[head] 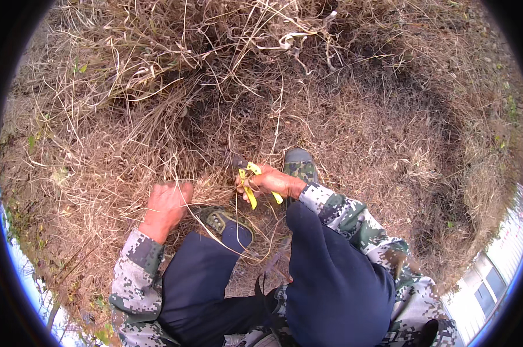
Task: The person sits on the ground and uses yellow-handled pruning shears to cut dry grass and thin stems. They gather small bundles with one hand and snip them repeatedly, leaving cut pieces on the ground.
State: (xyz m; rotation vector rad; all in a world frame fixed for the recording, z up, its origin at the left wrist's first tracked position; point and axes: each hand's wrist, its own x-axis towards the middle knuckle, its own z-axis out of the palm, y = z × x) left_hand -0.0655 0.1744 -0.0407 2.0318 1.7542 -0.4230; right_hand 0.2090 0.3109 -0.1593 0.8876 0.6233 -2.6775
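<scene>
My right hand (272, 180) grips a pair of pruning shears (251, 197) by its yellow handles, which stand apart. The dark blade end (240, 162) points away from me and lies among dry stems, so its cutting edges are hard to make out. My left hand (168, 207) is closed in a fist around a bunch of dry grass (211, 191), to the left of the shears. Its fingertips are hidden beneath the hand. Long pale stalks curve down between my two hands toward my legs.
My camouflage shoes (300, 165) stand on ground matted with cut-looking dry grass (365, 143). A thicker clump of tall dry grass (166, 56) rises ahead. At the lower right rim shows a pale building with windows (487, 286).
</scene>
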